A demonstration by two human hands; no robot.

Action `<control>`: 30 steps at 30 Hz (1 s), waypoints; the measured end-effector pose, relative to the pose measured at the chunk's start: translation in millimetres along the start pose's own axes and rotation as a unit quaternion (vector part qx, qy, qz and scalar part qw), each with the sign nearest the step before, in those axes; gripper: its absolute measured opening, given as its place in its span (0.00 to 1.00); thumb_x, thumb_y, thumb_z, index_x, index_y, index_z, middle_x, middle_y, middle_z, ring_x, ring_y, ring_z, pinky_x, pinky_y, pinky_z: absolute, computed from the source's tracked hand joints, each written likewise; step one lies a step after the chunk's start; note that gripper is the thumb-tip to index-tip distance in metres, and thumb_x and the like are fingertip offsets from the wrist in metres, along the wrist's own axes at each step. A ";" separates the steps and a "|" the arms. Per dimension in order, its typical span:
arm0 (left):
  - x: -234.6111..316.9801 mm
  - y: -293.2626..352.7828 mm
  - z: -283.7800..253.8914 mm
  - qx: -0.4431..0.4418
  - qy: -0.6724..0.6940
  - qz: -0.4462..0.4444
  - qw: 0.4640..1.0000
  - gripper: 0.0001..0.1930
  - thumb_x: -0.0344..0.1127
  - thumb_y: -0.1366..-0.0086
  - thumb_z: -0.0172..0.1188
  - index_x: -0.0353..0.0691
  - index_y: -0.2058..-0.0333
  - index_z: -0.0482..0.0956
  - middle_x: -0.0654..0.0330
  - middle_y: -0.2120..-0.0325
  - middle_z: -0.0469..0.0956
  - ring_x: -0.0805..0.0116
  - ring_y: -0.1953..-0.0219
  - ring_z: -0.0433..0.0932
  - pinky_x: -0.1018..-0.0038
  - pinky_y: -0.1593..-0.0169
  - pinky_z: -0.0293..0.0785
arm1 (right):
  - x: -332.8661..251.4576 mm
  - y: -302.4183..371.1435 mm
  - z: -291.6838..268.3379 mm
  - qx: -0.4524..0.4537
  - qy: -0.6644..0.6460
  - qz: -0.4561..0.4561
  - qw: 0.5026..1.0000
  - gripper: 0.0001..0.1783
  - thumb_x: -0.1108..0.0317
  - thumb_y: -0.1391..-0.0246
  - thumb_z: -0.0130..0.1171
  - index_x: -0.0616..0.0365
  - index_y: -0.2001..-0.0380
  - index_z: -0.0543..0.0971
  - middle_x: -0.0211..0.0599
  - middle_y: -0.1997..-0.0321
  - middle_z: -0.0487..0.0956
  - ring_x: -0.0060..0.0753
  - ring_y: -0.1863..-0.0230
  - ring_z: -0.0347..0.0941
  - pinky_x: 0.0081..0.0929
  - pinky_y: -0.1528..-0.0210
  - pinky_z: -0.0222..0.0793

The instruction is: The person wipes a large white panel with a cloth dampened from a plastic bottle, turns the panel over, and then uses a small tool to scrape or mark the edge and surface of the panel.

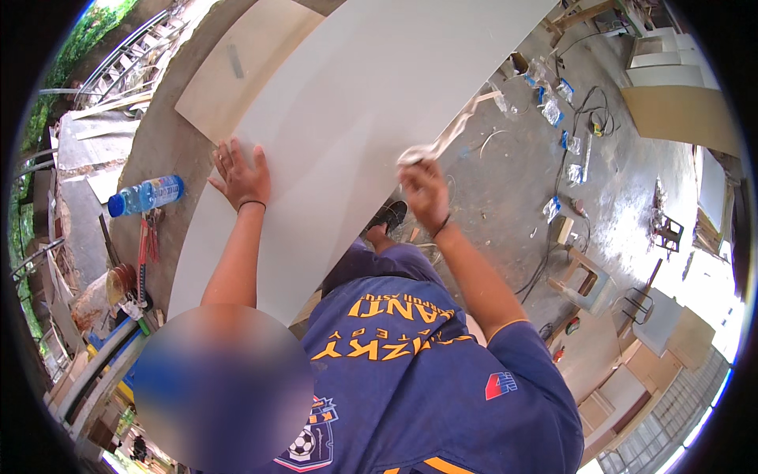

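Observation:
A long white panel (339, 87) stretches away in front of me. My left hand (243, 175) lies flat near its left edge, fingers spread, with a dark band at the wrist. At the panel's right edge, my right hand (425, 193) is closed on one end of a pale, limp strip (450, 141). The strip is bunched at my fingers and trails off along the edge to the far right; whether it is cloth or edging I cannot tell. My fingertips are partly hidden behind it.
Left of the panel lies a water bottle (148, 195) with a blue cap, near red-handled tools (144, 249). A beige board (237, 71) sits beside the panel. Dark cables (562, 178), foil-like scraps (551, 110) and a stool (583, 282) are on the concrete floor at right.

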State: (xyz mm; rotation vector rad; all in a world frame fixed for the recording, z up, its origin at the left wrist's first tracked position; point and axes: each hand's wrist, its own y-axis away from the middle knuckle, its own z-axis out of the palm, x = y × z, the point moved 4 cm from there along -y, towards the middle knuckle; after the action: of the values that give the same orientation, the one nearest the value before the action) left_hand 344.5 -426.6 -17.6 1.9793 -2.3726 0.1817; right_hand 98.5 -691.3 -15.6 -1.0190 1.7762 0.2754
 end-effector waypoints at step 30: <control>2.9 -5.4 4.5 0.026 -0.030 -0.002 0.999 0.31 0.63 0.38 0.40 0.58 0.39 0.57 0.65 0.35 0.52 0.65 0.32 0.46 0.43 0.35 0.36 | 20.1 -69.2 -42.4 -0.072 0.050 -0.068 0.994 0.08 0.75 0.52 0.55 0.58 0.67 0.79 0.44 0.65 0.76 0.44 0.63 0.73 0.34 0.61 0.70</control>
State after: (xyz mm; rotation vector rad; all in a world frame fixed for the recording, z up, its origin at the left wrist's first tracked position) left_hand 349.5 -430.9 -21.4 2.0396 -2.4242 0.1885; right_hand 119.5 -769.7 4.6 -1.2701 1.7875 0.2740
